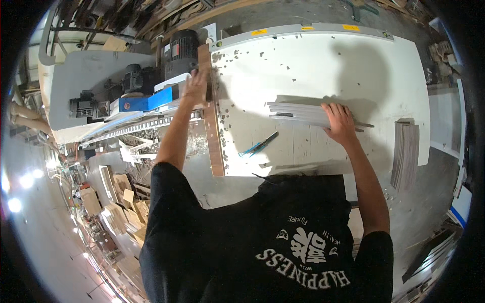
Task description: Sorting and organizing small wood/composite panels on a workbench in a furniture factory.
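the person's left hand, blurred, spreads its fingers by the brown board; contact cannot be told. the right hand pinches the grey strips, which reach leftward from it over the white table.
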Tool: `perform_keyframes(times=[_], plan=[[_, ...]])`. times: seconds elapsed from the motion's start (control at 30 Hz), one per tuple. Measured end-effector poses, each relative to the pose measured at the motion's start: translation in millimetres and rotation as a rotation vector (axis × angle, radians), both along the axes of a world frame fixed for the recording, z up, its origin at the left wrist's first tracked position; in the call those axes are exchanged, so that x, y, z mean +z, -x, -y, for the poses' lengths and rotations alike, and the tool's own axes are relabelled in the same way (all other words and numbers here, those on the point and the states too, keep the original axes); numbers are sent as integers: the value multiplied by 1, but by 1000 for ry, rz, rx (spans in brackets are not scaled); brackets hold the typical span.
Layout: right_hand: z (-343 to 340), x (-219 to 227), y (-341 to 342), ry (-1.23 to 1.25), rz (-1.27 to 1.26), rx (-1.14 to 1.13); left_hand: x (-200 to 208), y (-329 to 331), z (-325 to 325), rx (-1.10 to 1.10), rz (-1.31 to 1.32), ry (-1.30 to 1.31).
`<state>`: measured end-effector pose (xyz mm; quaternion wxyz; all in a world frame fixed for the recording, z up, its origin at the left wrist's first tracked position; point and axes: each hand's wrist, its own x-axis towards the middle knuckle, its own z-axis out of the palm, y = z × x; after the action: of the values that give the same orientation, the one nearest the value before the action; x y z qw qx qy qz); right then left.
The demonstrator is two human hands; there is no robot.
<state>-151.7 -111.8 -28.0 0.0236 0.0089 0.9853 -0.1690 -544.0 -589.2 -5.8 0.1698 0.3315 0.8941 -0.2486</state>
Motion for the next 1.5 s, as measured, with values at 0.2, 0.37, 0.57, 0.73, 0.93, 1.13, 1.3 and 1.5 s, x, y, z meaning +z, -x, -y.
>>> perform_keyframes(times=[0.2,0.37,0.57,0.73,0.93,1.13,1.3,1.5], plan=[[7,-2,5,39,-32,-21,-11,53,1,18,132,224],[12,-3,-2,-14,-98,-69,-33,47,-107,14,385,124],[12,-4,-9,-42,-31,-126,-39,-46,-275,-137,589,-554],[18,0,3,-1,-83,-145,-33,-161,-342,-113,932,-1008],[14,-16,-9,42,-88,-171,16,-207,-253,152,600,-773],[-39,1,-56,-28,45,-284,-34,-219,-128,569,574,-1173],[-50,-5,-46,53,-69,-286,-72,-278,-193,866,982,-1831],[-74,-12,-61,273,-253,-312,-139,-284,-183,883,1001,-2067]])
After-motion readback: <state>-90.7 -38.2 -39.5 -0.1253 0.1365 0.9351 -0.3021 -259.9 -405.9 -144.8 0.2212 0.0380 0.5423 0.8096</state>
